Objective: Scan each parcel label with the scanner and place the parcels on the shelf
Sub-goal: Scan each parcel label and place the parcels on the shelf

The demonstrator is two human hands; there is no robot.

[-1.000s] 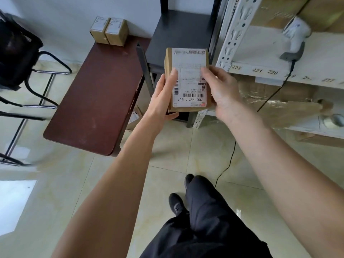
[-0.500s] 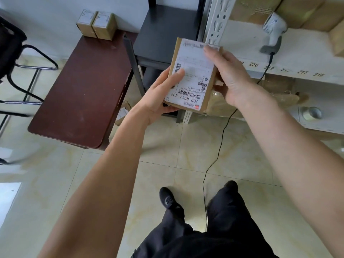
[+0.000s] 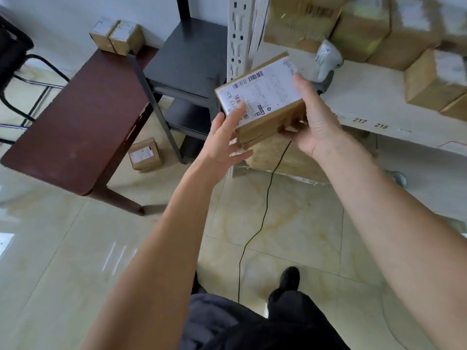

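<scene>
So the right hand point(image 3: 313, 120) is gripping the parcel point(image 3: 262, 102) at its 3 o'clock end, fingers lying over the label side and the thumb tucked under the bottom edge. The box is tilting in mid-air, label point(image 3: 260, 94) facing up, with a barcode running along the top edge and "217 831" printed down the left side. The left hand point(image 3: 225, 145) is sitting at the parcel's 7 o'clock corner with the fingers straight and spread, one fingertip touching the label, not really curling round anything, so it's loose and open.

Right behind the parcel at about 2 o'clock, the white scanner point(image 3: 327, 60) is lying on the white shelf point(image 3: 366, 97), partly hidden by the right hand's fingers. Its black cord point(image 3: 262, 213) is hanging down and trailing across the tiled floor toward the person's feet. The shelf edge is showing number stickers, 217 and 216 being readable. Other cardboard boxes point(image 3: 366, 26) are already sitting on that shelf at 1 to 3 o'clock, a bit blurry.

Over at 9 o'clock there's a dark red table point(image 3: 75, 122) with two small boxes point(image 3: 116, 36) touching each other at its far end. Another small box point(image 3: 145, 156) is lying on the floor just beside the table leg. A black stand point(image 3: 187, 54) is sitting between the table and the shelf post.
</scene>
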